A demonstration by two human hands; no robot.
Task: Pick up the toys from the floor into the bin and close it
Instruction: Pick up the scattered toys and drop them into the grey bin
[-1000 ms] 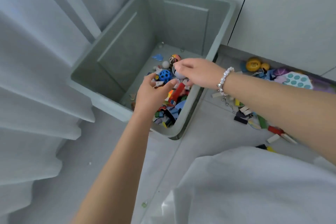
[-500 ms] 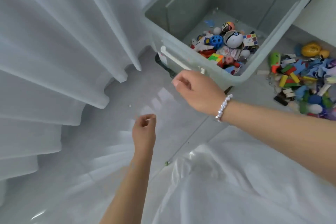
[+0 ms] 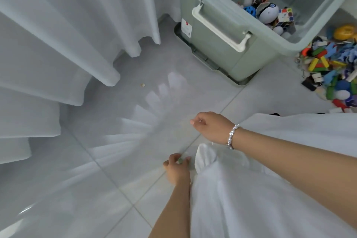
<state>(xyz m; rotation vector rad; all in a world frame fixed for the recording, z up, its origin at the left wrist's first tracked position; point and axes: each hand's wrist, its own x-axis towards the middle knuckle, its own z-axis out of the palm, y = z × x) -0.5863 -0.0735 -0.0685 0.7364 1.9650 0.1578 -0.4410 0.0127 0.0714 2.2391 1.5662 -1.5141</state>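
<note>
Item: small greenish toy piece (image 3: 180, 160), lying on the pale floor tile (image 3: 119, 177) at near centre, just beside the edge of a white garment (image 3: 251, 189). It was enclosed by the curled fingers of the left hand (image 3: 177, 169), which pinched at it; whether it had been lifted could not be told. It was judged very light, hard and likely smooth, so a fingertip pinch across its sides was thought sufficient, with some risk of slipping on the glossy tile. The right hand (image 3: 209, 125), a beaded bracelet (image 3: 231, 136) at its wrist, was held loosely curled above the floor with nothing in it. Container: grey-green plastic bin (image 3: 228, 44), far right, open, a white handle (image 3: 218, 25) on its near face; no lid was visible. Contents: a red-and-white ball toy (image 3: 267, 12), a blue perforated ball (image 3: 250, 10), a puzzle cube (image 3: 286, 17) and smaller pieces. Outstanding: a heap of coloured blocks (image 3: 328, 71) and a yellow toy (image 3: 345, 32) on the floor right of the bin.
</note>
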